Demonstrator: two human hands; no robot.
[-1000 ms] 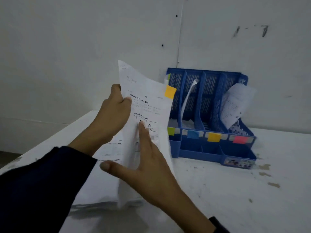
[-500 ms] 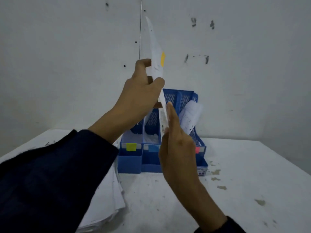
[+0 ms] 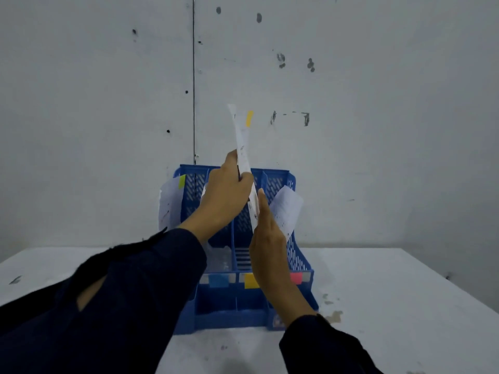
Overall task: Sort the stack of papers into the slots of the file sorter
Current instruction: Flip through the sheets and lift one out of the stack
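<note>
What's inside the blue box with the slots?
The blue box has paper in its right slot and paper with a green tag at its left end. The hands and sleeve cover much of the middle slots.

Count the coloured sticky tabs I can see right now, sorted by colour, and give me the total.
Yellow: 2, one on the held sheet, one on the sorter's front
Green: 1, on the sheet in the left slot
Blue: 1, on the sorter's front
Pink: 1, on the sorter's front
Total: 5
</note>
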